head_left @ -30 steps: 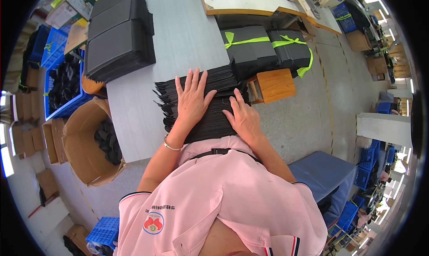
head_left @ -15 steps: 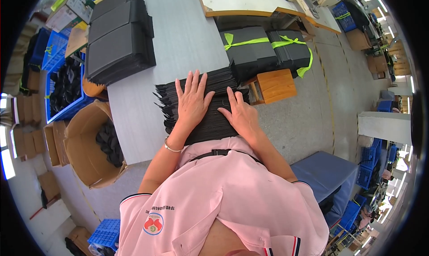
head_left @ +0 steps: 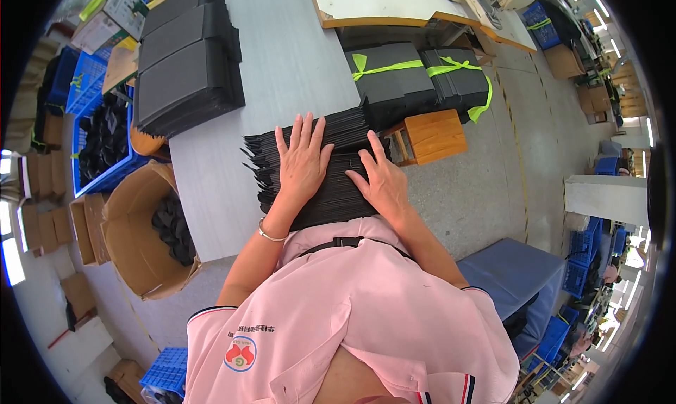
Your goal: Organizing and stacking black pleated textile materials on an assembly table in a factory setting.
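Observation:
A row of thin black sheets [head_left: 336, 196], stood on edge and packed close together, lies at the near edge of the pale table, against my waist. Their left ends stick out unevenly. My left hand [head_left: 303, 163] rests flat across the top of them, fingers stretched out and pointing away from me. At the right end of the row is my right hand [head_left: 384, 184], its thumb and fingers spread over the edges, with nothing visibly gripped. The sheets under both palms are hidden.
Black stacks [head_left: 176, 76] stand at the table's far left. Beyond the right edge are black bundles tied with green ribbon [head_left: 394, 66] and a wooden stool [head_left: 436, 136]. To the left sit a cardboard box [head_left: 134, 242] and a blue crate [head_left: 79, 185] holding black pieces.
My right hand's fingers have shifted and spread a little, the index finger moving toward the right end of the sheets. My left hand stays in place.

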### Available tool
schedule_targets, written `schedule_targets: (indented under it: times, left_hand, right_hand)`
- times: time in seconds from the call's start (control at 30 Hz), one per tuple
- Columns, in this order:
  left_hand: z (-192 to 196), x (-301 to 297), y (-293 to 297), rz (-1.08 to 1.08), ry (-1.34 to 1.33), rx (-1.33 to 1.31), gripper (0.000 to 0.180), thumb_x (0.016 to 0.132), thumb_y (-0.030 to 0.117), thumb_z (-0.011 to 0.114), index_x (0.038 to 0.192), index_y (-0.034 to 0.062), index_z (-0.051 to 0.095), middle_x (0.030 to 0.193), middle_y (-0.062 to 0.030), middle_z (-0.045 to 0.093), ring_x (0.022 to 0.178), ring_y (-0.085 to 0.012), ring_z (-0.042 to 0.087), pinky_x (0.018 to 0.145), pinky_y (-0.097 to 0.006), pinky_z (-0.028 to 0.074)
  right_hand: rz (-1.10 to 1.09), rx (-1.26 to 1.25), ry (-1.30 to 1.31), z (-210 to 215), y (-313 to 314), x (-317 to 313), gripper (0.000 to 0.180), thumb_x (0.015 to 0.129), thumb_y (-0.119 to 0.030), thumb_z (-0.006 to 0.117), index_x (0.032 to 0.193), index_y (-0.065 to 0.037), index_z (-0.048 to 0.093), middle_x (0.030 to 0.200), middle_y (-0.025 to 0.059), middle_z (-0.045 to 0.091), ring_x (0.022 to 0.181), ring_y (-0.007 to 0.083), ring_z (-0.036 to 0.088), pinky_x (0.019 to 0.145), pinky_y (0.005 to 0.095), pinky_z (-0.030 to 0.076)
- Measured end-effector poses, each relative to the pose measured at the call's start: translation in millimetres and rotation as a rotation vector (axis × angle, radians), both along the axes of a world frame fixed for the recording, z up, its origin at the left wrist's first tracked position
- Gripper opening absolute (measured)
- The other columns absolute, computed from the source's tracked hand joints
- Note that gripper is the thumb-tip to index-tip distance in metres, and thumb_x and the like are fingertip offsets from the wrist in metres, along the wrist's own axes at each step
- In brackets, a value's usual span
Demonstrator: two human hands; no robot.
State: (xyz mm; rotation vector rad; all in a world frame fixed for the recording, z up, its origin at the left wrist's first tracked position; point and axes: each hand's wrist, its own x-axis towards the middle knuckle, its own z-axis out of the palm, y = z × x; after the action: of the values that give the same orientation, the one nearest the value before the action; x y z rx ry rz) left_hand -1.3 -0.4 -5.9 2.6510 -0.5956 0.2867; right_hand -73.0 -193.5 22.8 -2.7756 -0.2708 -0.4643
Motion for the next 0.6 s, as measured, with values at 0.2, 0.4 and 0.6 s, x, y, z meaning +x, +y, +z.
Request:
schedule_targets:
  times: [0.2, 0.4, 0.6]
  left_hand:
    - [0, 0, -1, 0.007, 0.004, -0.006, 0.057, 0.105, 0.035, 0.059, 0.154, 0.0101, 0.048, 0.161, -0.0148, 0.045, 0.154, -0.0327, 0.035, 0.126, -0.063, 0.012]
    - [-2, 1, -1, 0.009, 0.011, 0.003, 0.054, 0.107, 0.033, 0.056, 0.155, 0.0108, 0.048, 0.161, -0.0136, 0.046, 0.154, -0.0308, 0.035, 0.126, -0.063, 0.011]
    - [-1, 0, -1, 0.018, 0.011, 0.016, 0.054, 0.106, 0.033, 0.057, 0.154, 0.0108, 0.048, 0.161, -0.0132, 0.046, 0.154, -0.0303, 0.035, 0.127, -0.062, 0.011]
  right_hand:
    - [0.021, -0.074, 0.008, -5, 1, -1, 0.051, 0.089, -0.037, 0.081, 0.120, -0.001, 0.062, 0.142, 0.0212, 0.060, 0.070, 0.0239, 0.069, 0.062, 0.0339, 0.058]
    - [-0.015, -0.056, 0.053, -5, 2, -4, 0.053, 0.092, -0.038, 0.078, 0.128, -0.002, 0.062, 0.132, 0.0145, 0.062, 0.078, 0.0254, 0.072, 0.065, 0.0342, 0.059]
    - [-0.040, -0.040, 0.061, 4, 8, 7, 0.072, 0.091, -0.044, 0.077, 0.145, -0.003, 0.052, 0.112, 0.0114, 0.058, 0.067, 0.0239, 0.067, 0.057, 0.0331, 0.056]
